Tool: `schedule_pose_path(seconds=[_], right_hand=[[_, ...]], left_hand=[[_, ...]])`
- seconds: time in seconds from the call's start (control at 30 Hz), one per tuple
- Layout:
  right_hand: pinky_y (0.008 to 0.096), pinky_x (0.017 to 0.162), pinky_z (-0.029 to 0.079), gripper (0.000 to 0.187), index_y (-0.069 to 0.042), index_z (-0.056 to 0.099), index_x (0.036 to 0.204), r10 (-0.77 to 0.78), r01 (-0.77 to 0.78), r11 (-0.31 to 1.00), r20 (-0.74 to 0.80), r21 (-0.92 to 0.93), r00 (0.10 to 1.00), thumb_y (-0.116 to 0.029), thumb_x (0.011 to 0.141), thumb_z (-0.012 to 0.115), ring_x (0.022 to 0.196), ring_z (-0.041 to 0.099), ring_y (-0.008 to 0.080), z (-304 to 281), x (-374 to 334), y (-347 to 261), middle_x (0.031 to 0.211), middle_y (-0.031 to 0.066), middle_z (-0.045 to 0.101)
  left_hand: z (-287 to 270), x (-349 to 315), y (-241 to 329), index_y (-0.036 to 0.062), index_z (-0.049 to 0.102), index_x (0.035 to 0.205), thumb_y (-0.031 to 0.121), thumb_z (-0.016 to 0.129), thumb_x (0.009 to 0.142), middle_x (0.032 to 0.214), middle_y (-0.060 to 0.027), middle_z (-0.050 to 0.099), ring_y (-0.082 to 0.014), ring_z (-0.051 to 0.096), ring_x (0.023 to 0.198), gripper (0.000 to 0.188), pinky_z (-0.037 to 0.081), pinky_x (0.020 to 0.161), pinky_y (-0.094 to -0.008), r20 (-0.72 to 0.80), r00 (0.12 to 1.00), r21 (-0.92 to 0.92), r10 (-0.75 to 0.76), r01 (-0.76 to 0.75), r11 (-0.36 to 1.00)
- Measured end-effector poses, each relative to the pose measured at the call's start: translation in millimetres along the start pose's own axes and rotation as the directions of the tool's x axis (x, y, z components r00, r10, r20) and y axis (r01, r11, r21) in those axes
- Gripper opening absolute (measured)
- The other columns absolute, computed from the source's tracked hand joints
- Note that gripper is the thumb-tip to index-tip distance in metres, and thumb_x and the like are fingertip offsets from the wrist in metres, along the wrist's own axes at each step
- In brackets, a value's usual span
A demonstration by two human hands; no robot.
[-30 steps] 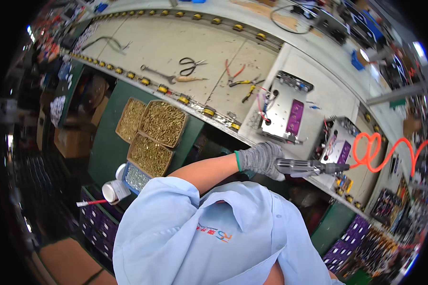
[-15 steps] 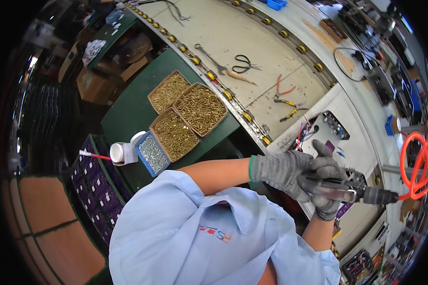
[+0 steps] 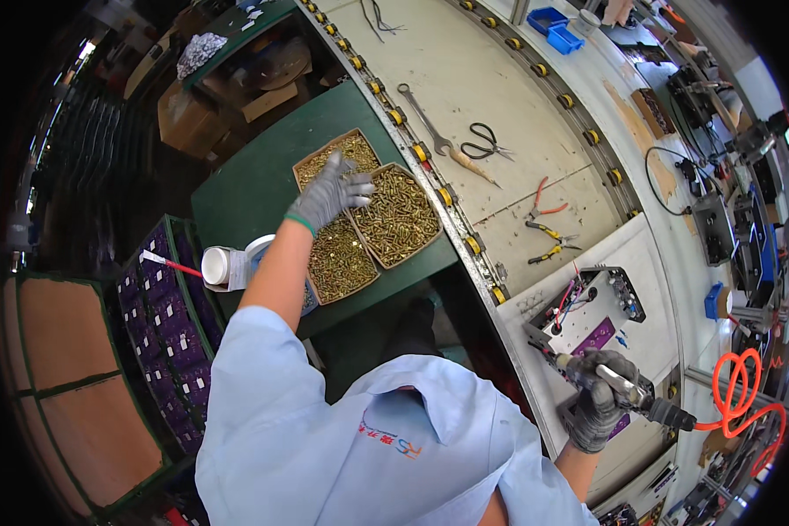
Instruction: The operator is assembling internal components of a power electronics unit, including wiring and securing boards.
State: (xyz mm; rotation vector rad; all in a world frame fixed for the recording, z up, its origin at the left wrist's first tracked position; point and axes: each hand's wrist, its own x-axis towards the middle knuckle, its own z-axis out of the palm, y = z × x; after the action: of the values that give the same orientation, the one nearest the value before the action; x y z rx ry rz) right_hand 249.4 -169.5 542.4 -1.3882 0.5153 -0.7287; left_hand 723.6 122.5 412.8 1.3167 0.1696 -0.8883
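Observation:
My left hand [image 3: 329, 195], in a grey glove with a green cuff, is over the cardboard boxes of brass-coloured screws. Its fingers are spread at the edge of the box with the larger screws [image 3: 403, 215]. Smaller screws [image 3: 340, 267] fill the near box, and more lie in the far box [image 3: 359, 151], partly covered by the hand. In my right hand [image 3: 596, 412], also gloved, is an air screwdriver [image 3: 627, 388] with an orange coiled hose [image 3: 735, 386]. Its tip points at the near left side of a metal housing [image 3: 579, 307] with wires and a purple panel.
A wrench [image 3: 427, 120], black scissors [image 3: 484, 140], an awl [image 3: 475, 167], and red [image 3: 548, 200] and yellow-handled pliers [image 3: 552, 251] lie on the workbench. Rows of yellow rollers [image 3: 447, 195] edge it. A white jar [image 3: 216, 265] with a red-handled brush stands left of the boxes.
My left hand has left the air screwdriver and moved far left to the screw boxes. The right hand keeps the tool, now lower and more to the near side, uncovering the metal housing.

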Motion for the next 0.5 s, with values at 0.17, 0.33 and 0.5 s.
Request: schedule_pose_path(seconds=[0.17,0.33,0.5], right_hand=[[0.0407,0.09,0.049,0.05,-0.005,0.059,0.111,0.065,-0.061,0.993,-0.042,0.098,0.997,-0.033,0.077,0.081,0.094,0.061,0.0224,-14,-3,4,0.104,0.0098,0.064],[0.0387,0.087,0.049,0.077,-0.004,0.047,0.139,0.045,-0.028,0.997,-0.223,0.078,0.974,-0.036,0.078,0.08,0.095,0.059,0.0213,-17,-15,-1,0.118,0.0099,0.059],[0.0359,0.079,0.052,0.068,-0.005,0.052,0.134,0.053,-0.051,0.995,-0.022,0.09,0.998,-0.03,0.077,0.082,0.091,0.057,0.0186,-44,-33,7,0.113,0.0077,0.055]], left_hand=[[-46,23,31,0.0096,0.044,0.144,0.051,0.039,0.103,0.118,-0.0178,0.063,-0.0236,0.067,0.09,0.059,0.058,0.067,-0.0332,-0.368,0.924,0.733,0.1,0.222,0.643],[-94,-23,33,0.0049,0.065,0.11,0.047,0.044,0.102,0.084,-0.0093,0.066,-0.0149,0.062,0.061,0.047,0.053,0.052,-0.0281,-0.384,0.896,0.79,0.223,0.193,0.583],[-169,-101,-65,0.0046,0.067,0.103,0.029,0.06,0.09,0.083,-0.0144,0.069,-0.0275,0.067,0.074,0.029,0.054,0.068,-0.0392,-0.299,0.916,0.872,0.268,0.149,0.465]])
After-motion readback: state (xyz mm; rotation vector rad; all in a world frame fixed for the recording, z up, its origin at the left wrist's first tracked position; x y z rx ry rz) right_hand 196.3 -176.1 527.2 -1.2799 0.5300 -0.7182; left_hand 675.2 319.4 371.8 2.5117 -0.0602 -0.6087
